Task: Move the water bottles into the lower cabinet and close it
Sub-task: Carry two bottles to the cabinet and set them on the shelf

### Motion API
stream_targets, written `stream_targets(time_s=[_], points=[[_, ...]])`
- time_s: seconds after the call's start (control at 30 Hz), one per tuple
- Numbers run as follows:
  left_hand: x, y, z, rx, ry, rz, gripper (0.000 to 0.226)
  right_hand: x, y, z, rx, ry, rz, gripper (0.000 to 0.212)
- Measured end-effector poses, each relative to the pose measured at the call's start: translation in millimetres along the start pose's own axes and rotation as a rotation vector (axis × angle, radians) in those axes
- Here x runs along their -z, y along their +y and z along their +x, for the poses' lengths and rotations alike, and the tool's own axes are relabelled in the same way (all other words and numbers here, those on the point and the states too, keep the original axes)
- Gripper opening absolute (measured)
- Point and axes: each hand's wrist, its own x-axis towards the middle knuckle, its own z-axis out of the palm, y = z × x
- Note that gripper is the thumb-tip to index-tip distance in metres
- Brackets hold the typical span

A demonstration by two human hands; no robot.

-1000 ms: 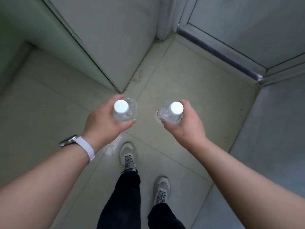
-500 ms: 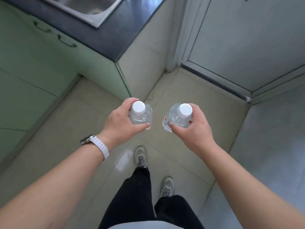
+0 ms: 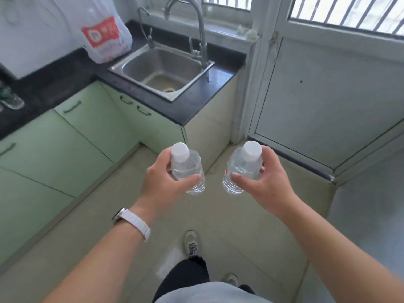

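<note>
Steel sink (image 3: pixel 150 66) in black countertop (image 3: pixel 196 101), tall faucet (image 3: pixel 202 38) at its rim, red-printed plastic bag (image 3: pixel 105 38) nearby, perhaps hanging

Small home kitchen. A stainless steel sink (image 3: pixel 140 64) with a tall curved tap (image 3: pixel 197 25) is set into a dark worktop (image 3: pixel 196 95) running along the wall. Under it stand pale green lower cabinets (image 3: pixel 65 149) with dark bow handles (image 3: pixel 143 110), their doors closed. A white plastic shopping bag (image 3: pixel 105 38) with red print sits on the worktop left of the sink. A barred window (image 3: pixel 345 12) lets in daylight above a white panelled door (image 3: pixel 328 101). Beige tiles cover the floor (image 3: pixel 240 226).
</note>
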Motion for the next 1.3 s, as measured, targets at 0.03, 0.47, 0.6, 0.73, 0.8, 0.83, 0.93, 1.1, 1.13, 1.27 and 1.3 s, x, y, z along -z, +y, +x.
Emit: stream_targets(time_s=[0.03, 0.47, 0.6, 0.73, 0.8, 0.83, 0.93, 1.1, 1.13, 1.27, 1.3], points=[[7, 6, -7, -0.003, 0.022, -0.015, 0.062, 1, -10, -5, 0.018, -0.007, 0.017, 0.056], [114, 36, -74, -0.028, 0.261, -0.214, 0.063, -43, -104, -53, 0.153, -0.105, 0.116, 0.051], [158, 16, -97, -0.023, 0.310, -0.218, 0.062, -89, -125, -71, 0.166, -0.170, 0.087, 0.051], [216, -18, -126, -0.015, 0.336, -0.206, 0.060, -153, -149, -97, 0.165, -0.228, 0.061, 0.052], [251, -42, -142, -0.002, 0.351, -0.207, 0.060, -191, -163, -113, 0.175, -0.243, 0.033, 0.051], [270, -55, -151, 0.008, 0.367, -0.209, 0.059, -211, -170, -121, 0.180, -0.259, 0.013, 0.051], [327, -94, -178, 0.030, 0.409, -0.212, 0.062, -269, -190, -147, 0.186, -0.320, -0.029, 0.051], [408, -152, -225, 0.058, 0.505, -0.224, 0.063, -366, -226, -191, 0.222, -0.419, -0.040, 0.046], [422, -162, -235, 0.066, 0.531, -0.222, 0.063, -385, -233, -199, 0.227, -0.444, -0.033, 0.047], [470, -193, -273, 0.109, 0.636, -0.207, 0.064, -446, -259, -228, 0.256, -0.564, -0.042, 0.048], [481, -199, -282, 0.119, 0.662, -0.198, 0.064, -458, -264, -234, 0.267, -0.600, -0.048, 0.047]])
